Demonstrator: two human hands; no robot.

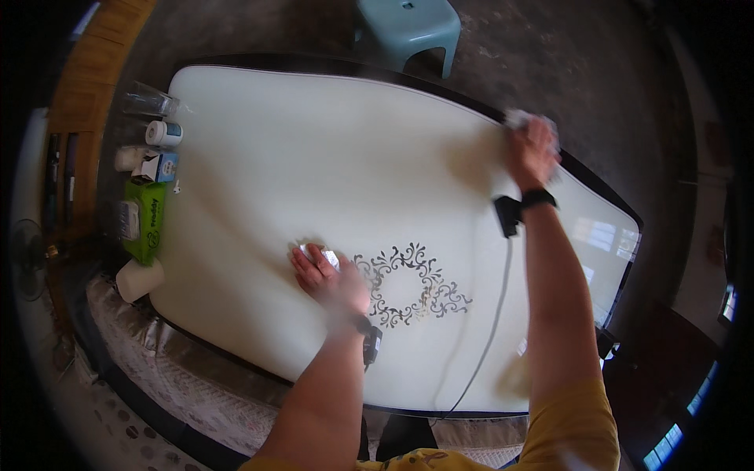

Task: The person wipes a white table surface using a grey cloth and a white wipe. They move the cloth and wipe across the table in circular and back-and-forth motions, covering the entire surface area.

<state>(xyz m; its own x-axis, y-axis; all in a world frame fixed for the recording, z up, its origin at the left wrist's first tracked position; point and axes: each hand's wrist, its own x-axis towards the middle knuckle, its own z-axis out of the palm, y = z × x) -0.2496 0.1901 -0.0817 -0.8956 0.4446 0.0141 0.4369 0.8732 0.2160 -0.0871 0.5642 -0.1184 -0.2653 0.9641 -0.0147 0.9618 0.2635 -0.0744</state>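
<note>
My right hand [532, 154] lies at the far right edge of the white-topped table [283, 147], blurred, with a crumpled white tissue or wipe [519, 118] under its fingers. Closer to me, my left hand [330, 279] is palm down on the tabletop. A small white piece of tissue or wipe [331, 258] shows between and beyond its fingers. Just right of that hand is a dark scroll pattern [406, 253] on the glossy surface. Each wrist wears a black strap with a small device, and a cable [493, 329] hangs from the right one.
Along the left edge stand a clear glass [150, 101], a white tub [164, 133], a small blue-and-white box [165, 167], a green wipes pack [145, 218] and a white cup or roll [139, 279]. A light-blue plastic stool [412, 26] stands beyond the far edge. A covered seat [194, 388] lies on the near side.
</note>
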